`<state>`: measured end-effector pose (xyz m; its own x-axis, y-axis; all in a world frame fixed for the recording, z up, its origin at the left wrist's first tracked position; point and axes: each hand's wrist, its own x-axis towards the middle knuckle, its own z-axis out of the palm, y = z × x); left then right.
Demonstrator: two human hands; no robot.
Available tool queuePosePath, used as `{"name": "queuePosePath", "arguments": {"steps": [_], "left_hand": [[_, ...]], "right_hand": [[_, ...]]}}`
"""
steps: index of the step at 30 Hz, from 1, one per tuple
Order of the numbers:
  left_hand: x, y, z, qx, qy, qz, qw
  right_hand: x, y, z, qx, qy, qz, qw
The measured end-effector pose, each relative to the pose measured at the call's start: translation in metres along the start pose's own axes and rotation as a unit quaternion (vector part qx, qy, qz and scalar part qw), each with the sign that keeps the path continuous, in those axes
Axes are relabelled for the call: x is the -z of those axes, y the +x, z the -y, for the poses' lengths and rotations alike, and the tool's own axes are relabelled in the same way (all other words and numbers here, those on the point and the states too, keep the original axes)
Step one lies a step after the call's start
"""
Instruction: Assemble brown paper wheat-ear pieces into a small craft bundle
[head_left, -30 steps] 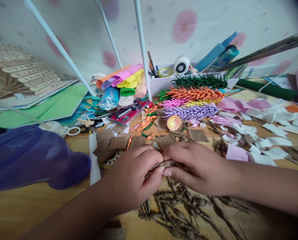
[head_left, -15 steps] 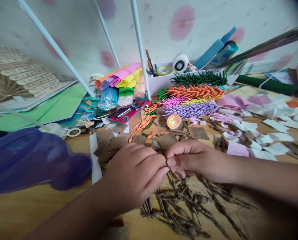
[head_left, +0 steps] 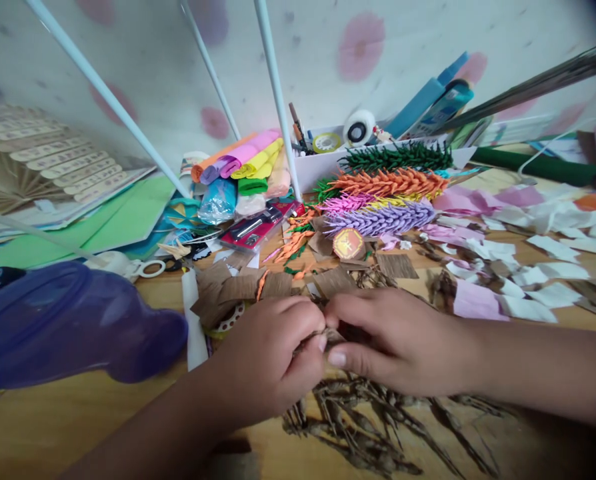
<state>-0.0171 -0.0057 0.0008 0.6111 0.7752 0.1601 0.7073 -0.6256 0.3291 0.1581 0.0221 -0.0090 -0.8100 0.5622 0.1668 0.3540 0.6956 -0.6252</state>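
My left hand [head_left: 268, 357] and my right hand [head_left: 393, 340] meet at the fingertips over the wooden table [head_left: 53, 420]. Between them both pinch a small twisted piece of brown crepe paper [head_left: 312, 340]; most of it is hidden by the fingers. Just below the hands lies a pile of twisted brown paper sprigs [head_left: 363, 420]. Flat brown paper squares [head_left: 238, 288] lie just behind my left hand.
A purple glue gun [head_left: 73, 327] lies at the left. Colourful spiky paper stems [head_left: 385, 193], crepe rolls [head_left: 243, 160] and a white box of tools [head_left: 328, 157] stand behind. White and pink paper scraps [head_left: 523, 273] litter the right. White poles [head_left: 278, 100] slant up from the table.
Both hands have dropped slightly toward me and closed tighter together, working the brown paper piece between their fingertips. Nothing else has moved.
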Motion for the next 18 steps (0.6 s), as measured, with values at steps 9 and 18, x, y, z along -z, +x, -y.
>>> {"name": "queuePosePath", "arguments": {"steps": [9, 18], "left_hand": [[0.002, -0.0009, -0.0074, 0.044, -0.055, 0.035, 0.997], [0.0067, -0.0009, -0.0021, -0.023, -0.078, 0.005, 0.997]], "right_hand": [[-0.0004, -0.002, -0.0017, 0.149, -0.235, -0.088, 0.956], [0.0059, 0.0045, 0.0017, -0.065, 0.312, 0.036, 0.947]]}}
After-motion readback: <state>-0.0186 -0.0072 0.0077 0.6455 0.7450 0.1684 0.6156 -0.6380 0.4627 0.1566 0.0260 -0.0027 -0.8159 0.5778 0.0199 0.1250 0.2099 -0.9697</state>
